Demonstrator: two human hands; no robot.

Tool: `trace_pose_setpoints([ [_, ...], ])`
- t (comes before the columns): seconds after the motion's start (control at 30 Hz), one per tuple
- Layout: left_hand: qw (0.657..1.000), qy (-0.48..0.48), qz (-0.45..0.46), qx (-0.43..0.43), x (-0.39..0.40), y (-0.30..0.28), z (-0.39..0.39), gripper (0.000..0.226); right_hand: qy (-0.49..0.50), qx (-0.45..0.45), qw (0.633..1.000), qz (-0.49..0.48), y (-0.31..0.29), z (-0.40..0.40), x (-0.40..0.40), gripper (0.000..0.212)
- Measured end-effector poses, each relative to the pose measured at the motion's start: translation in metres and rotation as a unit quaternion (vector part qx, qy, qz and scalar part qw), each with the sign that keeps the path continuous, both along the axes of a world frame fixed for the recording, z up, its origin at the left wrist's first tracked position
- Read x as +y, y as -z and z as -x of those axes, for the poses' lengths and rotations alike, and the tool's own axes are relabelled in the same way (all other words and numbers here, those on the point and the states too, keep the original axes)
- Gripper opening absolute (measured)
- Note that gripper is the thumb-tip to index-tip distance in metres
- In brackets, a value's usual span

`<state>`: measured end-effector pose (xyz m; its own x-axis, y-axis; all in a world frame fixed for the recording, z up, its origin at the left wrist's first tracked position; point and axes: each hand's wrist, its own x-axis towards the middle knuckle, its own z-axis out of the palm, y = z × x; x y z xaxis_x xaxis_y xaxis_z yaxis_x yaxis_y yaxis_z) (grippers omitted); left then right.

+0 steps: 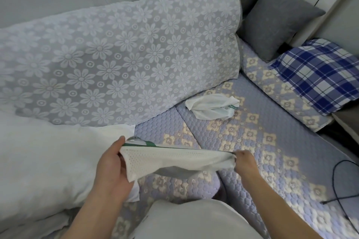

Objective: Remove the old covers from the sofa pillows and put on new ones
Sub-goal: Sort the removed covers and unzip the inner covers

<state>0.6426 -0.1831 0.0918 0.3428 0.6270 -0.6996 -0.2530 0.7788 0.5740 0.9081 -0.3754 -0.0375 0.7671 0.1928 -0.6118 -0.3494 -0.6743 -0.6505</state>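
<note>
Head view: left hand [110,169] and right hand [245,163] hold a white mesh cover [174,159] stretched above the sofa seat [272,126], fingers clamped on each end. Bare pillow [44,161] lies left; the one-corner right pinch could slip, collapsing the opening.

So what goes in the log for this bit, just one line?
step: stretching cover open | left hand: grips white mesh cover | right hand: pinches other end | bare pillow: beside left hand | crumpled cover: on sofa
</note>
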Motion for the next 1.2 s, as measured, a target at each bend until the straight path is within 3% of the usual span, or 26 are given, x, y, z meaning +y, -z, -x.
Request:
trace_pose_setpoints([
  [0.1, 0.999, 0.029, 0.023, -0.011, -0.001, 0.003, -0.003, 0.027, 0.118, 0.156, 0.972, -0.131, -0.016, 0.001, 0.014, 0.013],
  [0.23, 0.995, 0.091, 0.026, 0.023, -0.002, 0.009, -0.008, 0.034, 0.247, 0.293, 0.900, -0.206, -0.005, -0.007, 0.015, 0.032],
  [0.27, 0.993, 0.105, 0.034, 0.033, -0.002, 0.012, -0.009, 0.037, 0.247, 0.291, 0.904, -0.193, 0.006, -0.010, 0.018, 0.031],
  [0.37, 0.986, 0.144, 0.044, 0.067, -0.009, 0.019, -0.017, 0.035, 0.138, 0.151, 0.978, -0.031, 0.036, 0.007, 0.038, 0.036],
  [0.47, 0.985, 0.133, 0.029, 0.107, -0.008, 0.025, -0.026, 0.028, 0.129, 0.097, 0.987, 0.018, 0.045, 0.008, 0.048, 0.047],
  [0.6, 0.968, 0.028, -0.010, 0.249, 0.018, 0.047, -0.014, 0.016, 0.142, 0.143, 0.979, -0.041, 0.037, -0.044, 0.046, 0.060],
  [0.67, 0.959, 0.031, -0.001, 0.281, 0.019, 0.061, -0.016, 0.018, 0.189, 0.194, 0.950, -0.154, 0.021, -0.058, 0.045, 0.035],
  [0.73, 0.955, 0.045, -0.005, 0.293, 0.008, 0.073, -0.035, 0.017, 0.094, 0.155, 0.969, -0.169, 0.001, -0.064, 0.046, 0.024],
  [0.8, 0.965, 0.067, -0.022, 0.253, -0.009, 0.079, -0.068, 0.023, -0.094, 0.087, 0.987, -0.100, -0.016, -0.062, 0.057, 0.017],
  [0.87, 0.976, 0.145, -0.032, 0.160, -0.032, 0.080, -0.120, 0.027, -0.281, 0.058, 0.953, -0.099, -0.029, -0.055, 0.069, 0.014],
  [0.9, 0.975, 0.187, -0.037, 0.118, -0.044, 0.078, -0.143, 0.026, -0.330, 0.061, 0.934, -0.123, -0.035, -0.049, 0.074, 0.012],
  [0.97, 0.966, 0.240, -0.035, 0.086, -0.064, 0.081, -0.183, 0.028, -0.352, 0.083, 0.915, -0.180, -0.031, -0.050, 0.080, 0.011],
  [1.03, 0.954, 0.270, -0.070, 0.115, -0.070, 0.087, -0.209, 0.048, -0.304, 0.165, 0.917, -0.198, -0.025, -0.068, 0.087, 0.013],
  [1.1, 0.913, 0.338, -0.136, 0.184, -0.064, 0.092, -0.221, 0.058, -0.265, 0.231, 0.914, -0.202, -0.015, -0.090, 0.094, 0.014],
  [1.2, 0.850, 0.392, -0.197, 0.294, -0.048, 0.109, -0.242, 0.045, -0.291, 0.275, 0.896, -0.191, 0.010, -0.114, 0.105, 0.014],
])
